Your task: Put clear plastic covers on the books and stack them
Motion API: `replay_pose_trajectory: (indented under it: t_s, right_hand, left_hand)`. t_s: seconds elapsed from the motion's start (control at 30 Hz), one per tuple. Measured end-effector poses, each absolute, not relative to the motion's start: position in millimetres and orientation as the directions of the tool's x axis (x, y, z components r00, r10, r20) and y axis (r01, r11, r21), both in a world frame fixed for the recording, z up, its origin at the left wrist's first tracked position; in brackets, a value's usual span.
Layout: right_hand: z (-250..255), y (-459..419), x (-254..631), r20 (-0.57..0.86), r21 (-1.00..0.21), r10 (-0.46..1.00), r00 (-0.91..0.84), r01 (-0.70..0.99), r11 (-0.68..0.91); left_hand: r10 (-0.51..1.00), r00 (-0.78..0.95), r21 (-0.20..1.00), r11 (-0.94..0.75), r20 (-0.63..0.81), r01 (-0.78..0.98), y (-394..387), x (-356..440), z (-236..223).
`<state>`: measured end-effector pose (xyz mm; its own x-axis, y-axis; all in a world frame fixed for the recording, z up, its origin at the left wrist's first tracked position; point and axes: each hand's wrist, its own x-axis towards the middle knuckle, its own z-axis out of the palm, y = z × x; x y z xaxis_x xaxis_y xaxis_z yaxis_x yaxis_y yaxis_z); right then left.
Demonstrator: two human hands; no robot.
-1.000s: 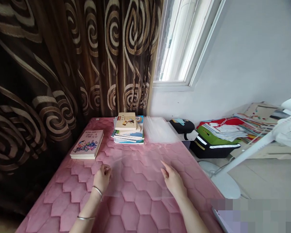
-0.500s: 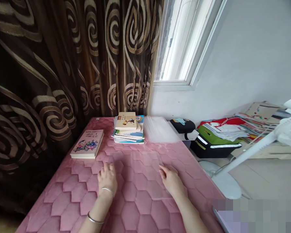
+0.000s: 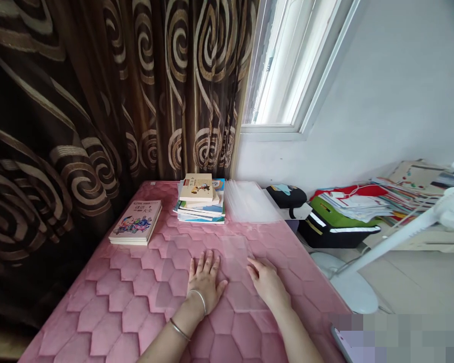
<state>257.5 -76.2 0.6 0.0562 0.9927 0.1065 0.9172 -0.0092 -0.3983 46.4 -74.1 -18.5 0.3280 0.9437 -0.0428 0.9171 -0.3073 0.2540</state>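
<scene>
A clear plastic book cover (image 3: 235, 258) lies spread on the pink quilted surface (image 3: 124, 312), its outline faint against the hexagon pattern. Flat on the middle of it rests my left hand (image 3: 206, 283), fingers spread, with two bracelets on the wrist. My right hand (image 3: 268, 283) is at the cover's right edge, thumb and index finger closed on that edge. Beyond the hands, a stack of books (image 3: 200, 201) stands at the back, beside a pile of clear plastic covers (image 3: 251, 201). Two books (image 3: 136, 222) lie stacked at the left.
A patterned curtain (image 3: 166, 91) hangs behind and to the left. On the right are a white fan (image 3: 386, 247), a green and black box (image 3: 333, 219) with papers on top, and a dark bag (image 3: 285, 195). A thin flat object (image 3: 340, 343) lies at the lower right edge.
My left hand has moved right from the cover's left side to its middle, its curled fingers now spread flat. My right hand stays at the right edge.
</scene>
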Motion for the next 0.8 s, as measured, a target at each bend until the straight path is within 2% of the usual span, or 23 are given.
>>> replay_pose_trajectory:
  t_s: [0.1,0.2,0.27,0.37,0.57,0.8]
  right_hand:
    - [1,-79,252,0.234,-0.237,0.97,0.058,0.972,-0.001]
    - [-4,-80,241,0.319,-0.16,0.944,-0.081,0.978,0.137]
    - [-12,-78,235,0.295,-0.158,0.938,-0.181,0.959,0.235]
    - [-24,-75,230,0.194,-0.169,0.956,-0.222,0.952,0.256]
    - [-28,-74,230,0.101,-0.174,0.975,-0.199,0.961,0.214]
    - [-6,-69,225,0.003,-0.213,0.986,-0.165,0.964,0.162]
  left_hand:
    - [0.944,0.327,0.253,-0.307,-0.041,0.917,-75,47,-20]
    - [0.943,0.33,0.259,-0.31,-0.034,0.915,-76,48,-19]
    - [0.939,0.342,0.269,-0.32,-0.035,0.908,-76,48,-17]
    - [0.944,0.327,0.279,-0.302,-0.045,0.912,-76,42,-11]
    - [0.993,0.071,0.164,-0.055,-0.091,0.985,-64,-10,6]
    - [0.994,0.109,0.107,-0.106,-0.023,0.989,-54,-46,4]
